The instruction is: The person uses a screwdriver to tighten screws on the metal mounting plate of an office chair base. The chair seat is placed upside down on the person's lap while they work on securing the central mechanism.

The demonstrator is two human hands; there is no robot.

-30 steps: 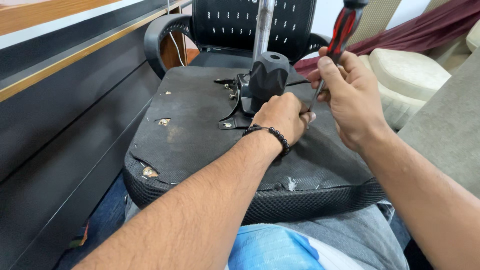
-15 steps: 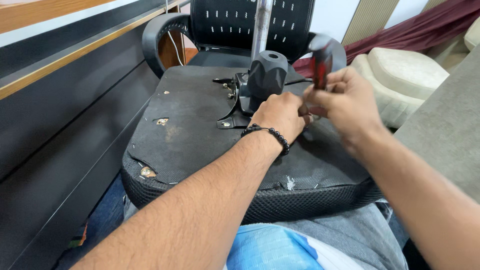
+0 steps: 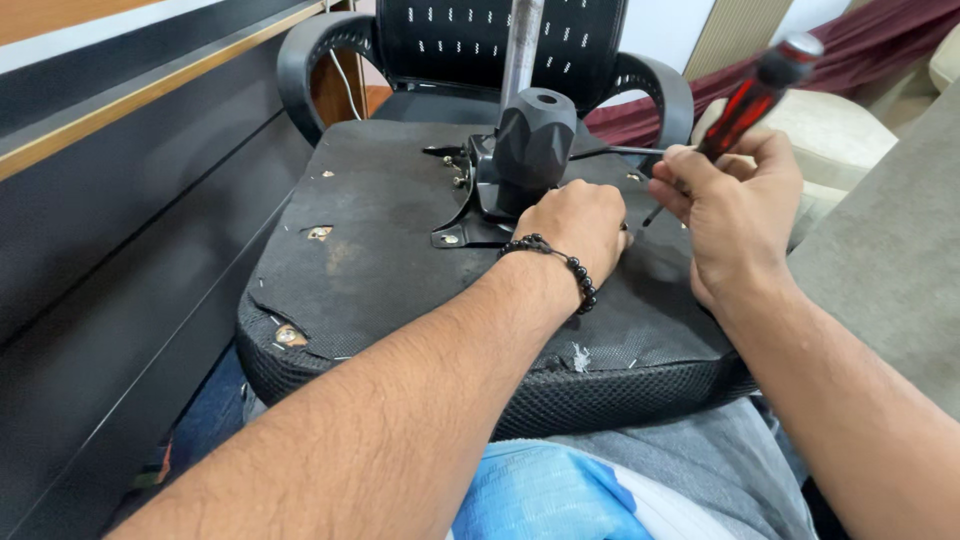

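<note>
An upturned chair seat (image 3: 400, 250) is lying across the person's lap, its black underside facing up. The left hand (image 3: 575, 225) is resting curled on the seat beside the black metal bracket (image 3: 500, 190) bolted at its centre; whether the fingers are pinching anything cannot be told. The right hand (image 3: 730, 205) is wrapping tightly around a red-and-black screwdriver (image 3: 745, 105), tilting it so the tip is pointing down at the seat near the left knuckles. A beaded bracelet (image 3: 565, 265) is circling the left wrist. A steel post (image 3: 522, 45) is rising from the bracket.
</note>
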